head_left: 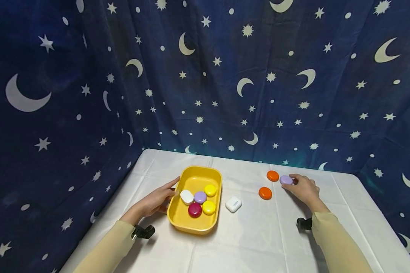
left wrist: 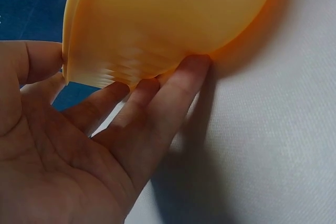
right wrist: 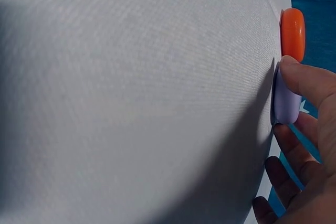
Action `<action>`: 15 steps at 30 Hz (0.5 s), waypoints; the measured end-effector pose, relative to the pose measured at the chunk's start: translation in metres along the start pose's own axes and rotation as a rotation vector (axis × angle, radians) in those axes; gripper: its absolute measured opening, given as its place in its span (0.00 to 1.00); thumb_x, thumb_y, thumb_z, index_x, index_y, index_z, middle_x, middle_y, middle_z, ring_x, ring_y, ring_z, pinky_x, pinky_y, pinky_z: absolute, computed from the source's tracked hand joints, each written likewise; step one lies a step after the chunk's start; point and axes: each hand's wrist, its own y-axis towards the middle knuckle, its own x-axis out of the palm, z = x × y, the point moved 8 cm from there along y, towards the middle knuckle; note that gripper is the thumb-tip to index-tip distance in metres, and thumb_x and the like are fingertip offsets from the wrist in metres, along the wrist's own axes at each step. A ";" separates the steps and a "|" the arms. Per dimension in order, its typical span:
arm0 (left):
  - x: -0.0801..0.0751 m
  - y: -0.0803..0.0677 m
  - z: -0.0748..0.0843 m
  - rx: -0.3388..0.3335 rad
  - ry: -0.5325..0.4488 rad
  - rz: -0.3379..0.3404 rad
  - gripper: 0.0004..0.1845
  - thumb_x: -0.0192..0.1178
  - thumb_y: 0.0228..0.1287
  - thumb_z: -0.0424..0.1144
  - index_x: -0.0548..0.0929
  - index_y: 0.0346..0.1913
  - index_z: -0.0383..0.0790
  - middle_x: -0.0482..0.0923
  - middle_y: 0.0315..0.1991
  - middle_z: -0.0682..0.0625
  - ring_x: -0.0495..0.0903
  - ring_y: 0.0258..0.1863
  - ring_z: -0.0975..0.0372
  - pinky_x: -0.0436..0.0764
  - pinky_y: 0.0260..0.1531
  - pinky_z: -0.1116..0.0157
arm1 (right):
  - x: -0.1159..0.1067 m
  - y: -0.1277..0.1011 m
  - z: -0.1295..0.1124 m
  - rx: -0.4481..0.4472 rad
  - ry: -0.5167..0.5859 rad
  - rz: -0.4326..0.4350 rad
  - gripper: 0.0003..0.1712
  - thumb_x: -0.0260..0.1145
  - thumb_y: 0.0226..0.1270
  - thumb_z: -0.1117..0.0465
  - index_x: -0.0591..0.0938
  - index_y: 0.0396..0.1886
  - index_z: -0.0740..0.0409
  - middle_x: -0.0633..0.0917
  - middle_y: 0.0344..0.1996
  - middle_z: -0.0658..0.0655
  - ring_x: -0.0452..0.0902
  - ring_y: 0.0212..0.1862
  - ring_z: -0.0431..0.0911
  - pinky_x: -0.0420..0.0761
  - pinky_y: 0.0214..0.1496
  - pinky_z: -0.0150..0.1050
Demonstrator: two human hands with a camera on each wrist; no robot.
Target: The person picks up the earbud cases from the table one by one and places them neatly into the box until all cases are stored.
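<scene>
My left hand (head_left: 159, 198) rests its fingers against the left outer wall of a yellow tray (head_left: 195, 228). In the left wrist view, the fingertips (left wrist: 195, 62) touch that wall from outside, and the thumb meets the rim. At the right, my right hand (head_left: 306, 190) pinches a glossy light purple disc (head_left: 286, 180) by its edge, low at the tablecloth. An orange disc (head_left: 272, 176) lies beside it, another orange disc (head_left: 265, 193) nearer. Inside the tray are a white rounded piece (head_left: 186, 197), a purple disc (head_left: 200, 197), a dark red disc (head_left: 194, 210) and two yellow discs (head_left: 210, 190).
A small white rounded case (head_left: 234, 204) lies on the white tablecloth (head_left: 239, 242), right of the tray. Dark blue curtains (head_left: 225, 125) with moons and stars stand behind and left of the table. Each wrist carries a black camera mount (head_left: 143, 231).
</scene>
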 end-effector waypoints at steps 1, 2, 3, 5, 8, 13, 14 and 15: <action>0.000 0.000 0.001 0.003 0.000 0.001 0.36 0.49 0.77 0.42 0.51 0.83 0.62 0.77 0.56 0.37 0.81 0.48 0.50 0.86 0.39 0.52 | 0.000 0.000 0.000 0.000 0.000 0.000 0.43 0.72 0.64 0.45 0.72 0.68 0.72 0.78 0.54 0.74 0.66 0.53 0.68 0.61 0.55 0.69; 0.000 0.000 0.001 0.005 -0.001 0.001 0.36 0.49 0.77 0.42 0.51 0.83 0.62 0.77 0.59 0.37 0.81 0.48 0.50 0.86 0.39 0.52 | -0.001 0.000 -0.001 0.000 0.001 0.002 0.43 0.72 0.64 0.45 0.72 0.68 0.72 0.78 0.54 0.74 0.66 0.53 0.68 0.61 0.55 0.69; -0.001 0.000 0.001 0.009 -0.001 0.002 0.36 0.49 0.77 0.41 0.52 0.83 0.62 0.76 0.61 0.37 0.81 0.49 0.50 0.86 0.40 0.51 | -0.001 0.000 -0.002 0.000 0.001 0.003 0.43 0.72 0.64 0.46 0.72 0.68 0.72 0.78 0.54 0.75 0.66 0.53 0.68 0.61 0.55 0.69; -0.001 0.000 0.001 0.012 -0.002 0.003 0.36 0.49 0.77 0.41 0.52 0.83 0.62 0.74 0.65 0.36 0.80 0.51 0.50 0.86 0.40 0.51 | -0.002 0.001 -0.003 -0.001 -0.001 0.002 0.43 0.72 0.65 0.46 0.72 0.68 0.72 0.78 0.54 0.75 0.66 0.53 0.69 0.61 0.55 0.70; -0.002 0.001 0.001 0.012 0.001 0.006 0.36 0.49 0.77 0.42 0.52 0.83 0.63 0.71 0.68 0.36 0.80 0.52 0.50 0.86 0.41 0.50 | -0.002 0.001 -0.004 -0.004 -0.004 0.002 0.42 0.71 0.65 0.46 0.72 0.67 0.72 0.78 0.54 0.75 0.66 0.53 0.69 0.61 0.55 0.70; -0.001 0.000 0.001 0.005 -0.001 0.008 0.36 0.49 0.77 0.41 0.52 0.83 0.62 0.74 0.62 0.37 0.80 0.51 0.50 0.86 0.42 0.49 | -0.002 0.000 -0.003 -0.004 -0.009 0.000 0.42 0.71 0.65 0.47 0.72 0.67 0.73 0.78 0.54 0.75 0.66 0.53 0.69 0.62 0.54 0.69; -0.001 0.000 0.001 0.004 0.000 0.007 0.36 0.49 0.77 0.41 0.52 0.83 0.62 0.75 0.60 0.36 0.80 0.50 0.50 0.86 0.42 0.49 | -0.001 0.000 -0.003 -0.005 -0.009 0.001 0.41 0.71 0.65 0.47 0.73 0.67 0.73 0.78 0.54 0.75 0.66 0.53 0.69 0.62 0.54 0.69; -0.001 0.000 0.001 0.004 -0.001 0.007 0.36 0.49 0.77 0.41 0.52 0.83 0.62 0.75 0.59 0.37 0.80 0.50 0.50 0.86 0.42 0.49 | -0.001 0.000 -0.002 -0.004 -0.008 0.000 0.41 0.71 0.66 0.47 0.73 0.66 0.73 0.78 0.54 0.75 0.66 0.53 0.69 0.62 0.54 0.69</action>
